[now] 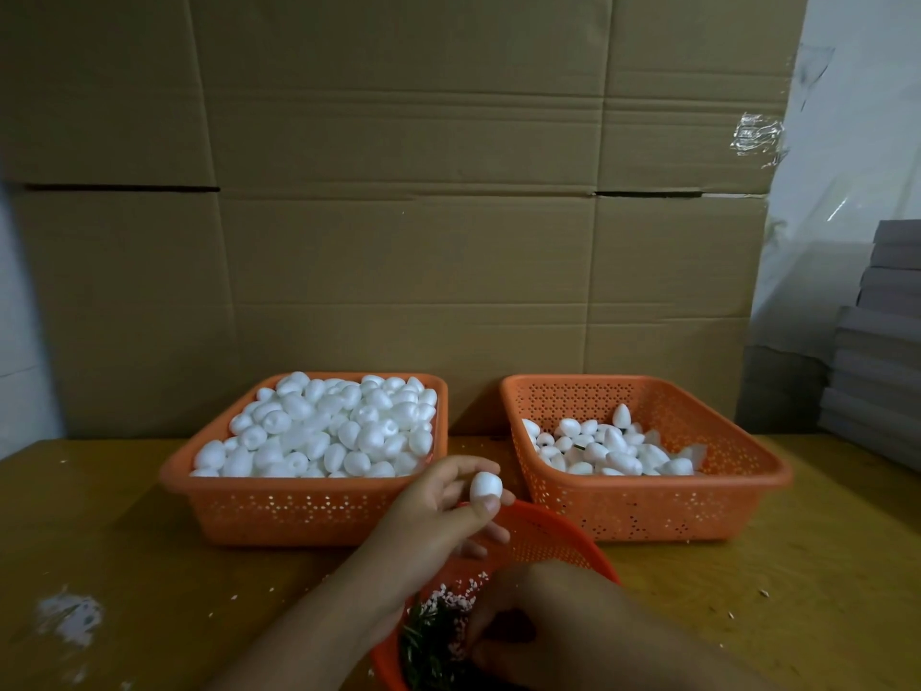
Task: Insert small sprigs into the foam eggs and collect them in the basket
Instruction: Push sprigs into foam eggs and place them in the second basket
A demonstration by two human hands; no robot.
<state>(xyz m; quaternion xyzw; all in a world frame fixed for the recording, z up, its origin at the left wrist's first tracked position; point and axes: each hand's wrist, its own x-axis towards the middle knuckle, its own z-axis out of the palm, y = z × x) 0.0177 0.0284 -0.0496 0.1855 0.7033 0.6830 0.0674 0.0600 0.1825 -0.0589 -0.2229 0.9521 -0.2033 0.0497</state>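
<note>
Between left-hand fingers (491, 506): foam egg (486, 487), pinched.

Left forearm is extended diagonally up from the bottom edge, wrist roughly straight. Left hand (438, 511) is raised, palm turned inward; a foam egg (486, 486) is pinched between thumb and fingertips, remaining fingers loosely curled below. Right hand (538, 625) is held lower and nearer, back of hand up, fingers curled down and inward. What is gripped by it cannot be told.
</note>
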